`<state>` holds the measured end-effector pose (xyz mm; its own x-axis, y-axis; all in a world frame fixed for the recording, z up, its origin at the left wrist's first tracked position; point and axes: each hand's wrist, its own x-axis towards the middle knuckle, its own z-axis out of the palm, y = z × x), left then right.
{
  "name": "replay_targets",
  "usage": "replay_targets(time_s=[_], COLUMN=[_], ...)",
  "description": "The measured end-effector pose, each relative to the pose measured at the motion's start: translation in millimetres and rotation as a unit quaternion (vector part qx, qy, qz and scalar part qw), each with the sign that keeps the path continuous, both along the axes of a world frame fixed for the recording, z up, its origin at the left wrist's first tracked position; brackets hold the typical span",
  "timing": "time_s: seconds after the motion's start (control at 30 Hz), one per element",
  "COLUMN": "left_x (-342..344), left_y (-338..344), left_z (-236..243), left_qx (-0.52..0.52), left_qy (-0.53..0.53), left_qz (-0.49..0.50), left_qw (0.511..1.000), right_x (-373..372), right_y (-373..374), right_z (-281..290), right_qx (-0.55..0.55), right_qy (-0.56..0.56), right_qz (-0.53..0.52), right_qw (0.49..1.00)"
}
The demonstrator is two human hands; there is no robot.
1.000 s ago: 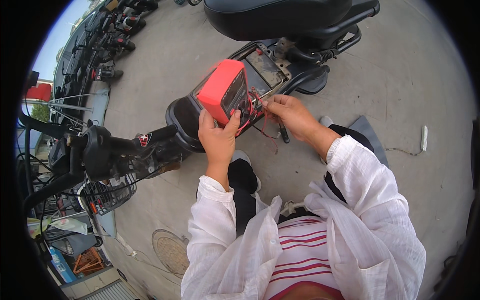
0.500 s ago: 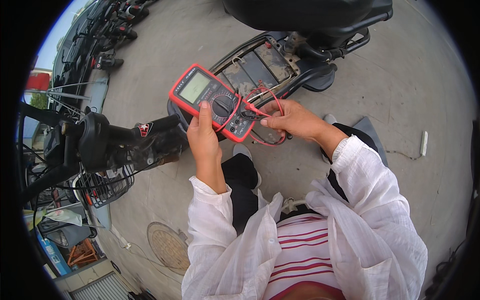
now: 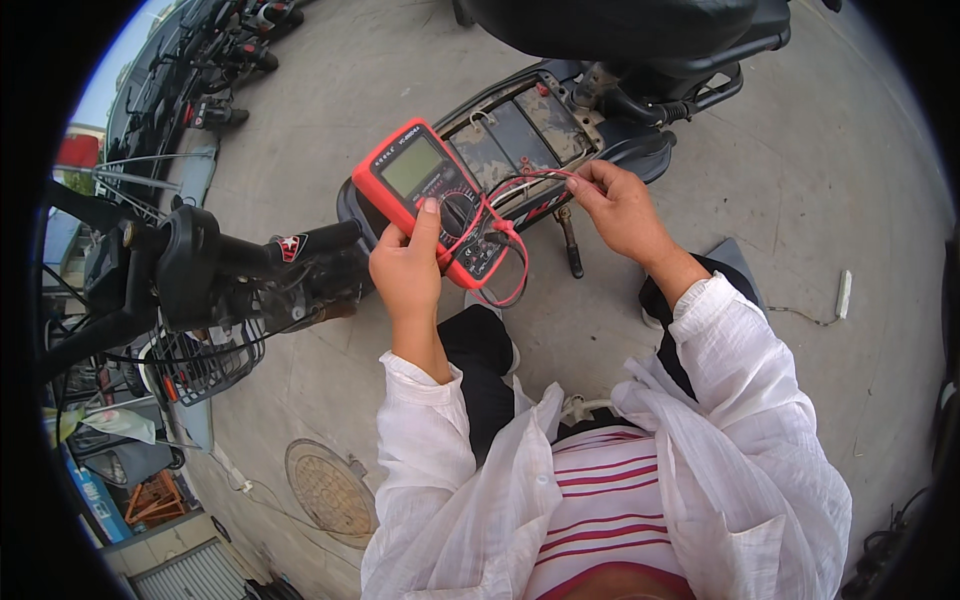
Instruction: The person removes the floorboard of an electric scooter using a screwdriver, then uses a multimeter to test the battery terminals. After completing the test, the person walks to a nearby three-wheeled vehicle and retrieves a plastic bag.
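My left hand (image 3: 408, 270) is closed round the lower left side of a red multimeter (image 3: 398, 146), its thumb on the front beside the dial. The meter's screen and dial face up towards me. Red and black test leads (image 3: 512, 240) loop around its lower end. To the right, my right hand (image 3: 622, 208) pinches the leads, drawn out from the meter between thumb and fingers. Behind them lies the open floor compartment of an electric scooter, with dusty grey batteries (image 3: 507, 140) in it.
The scooter's black seat (image 3: 610, 25) rises at the far side, and its steering column (image 3: 310, 255) reaches in from the left. A kickstand (image 3: 570, 245) hangs below the frame. A round manhole cover (image 3: 328, 487) lies at lower left. Parked scooters (image 3: 225, 75) line the upper left.
My right hand has moved right and slightly up, pulling the leads away from the meter. The multimeter has shifted a little right and up in my left hand.
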<state>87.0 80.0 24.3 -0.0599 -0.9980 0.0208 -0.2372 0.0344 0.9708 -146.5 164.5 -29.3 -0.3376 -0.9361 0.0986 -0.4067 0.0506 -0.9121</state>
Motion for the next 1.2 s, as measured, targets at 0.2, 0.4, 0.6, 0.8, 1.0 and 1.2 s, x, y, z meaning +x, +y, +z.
replay_targets(time_s=[0.2, 0.4, 0.6, 0.8, 1.0, 1.2], left_x=[8, 17, 16, -19, -27, -26], left_y=[-9, -18, -6, 24, 25, 26], left_z=[-6, -8, -8, -14, -23, -25], left_qx=[0.108, -0.03, 0.126, 0.211, 0.254, 0.259], left_qy=[0.36, 0.21, 0.302, 0.323, 0.32, 0.267], left_qz=[-0.044, 0.022, -0.111, -0.212, -0.215, -0.246], left_qw=[0.926, 0.977, 0.938, 0.898, 0.887, 0.895], right_x=[-6, -48, -41, 15, 38, 35], right_y=[28, 16, 22, 21, 19, 21], right_z=[18, 41, 19, 29, 24, 24], right_qx=[0.23, 0.04, 0.015, 0.173, 0.109, 0.138], right_qy=[0.154, -0.38, -0.534, -0.463, -0.486, -0.456], right_qz=[0.454, 0.025, -0.1, 0.176, 0.159, 0.142], right_qw=[0.847, 0.924, 0.84, 0.851, 0.853, 0.868])
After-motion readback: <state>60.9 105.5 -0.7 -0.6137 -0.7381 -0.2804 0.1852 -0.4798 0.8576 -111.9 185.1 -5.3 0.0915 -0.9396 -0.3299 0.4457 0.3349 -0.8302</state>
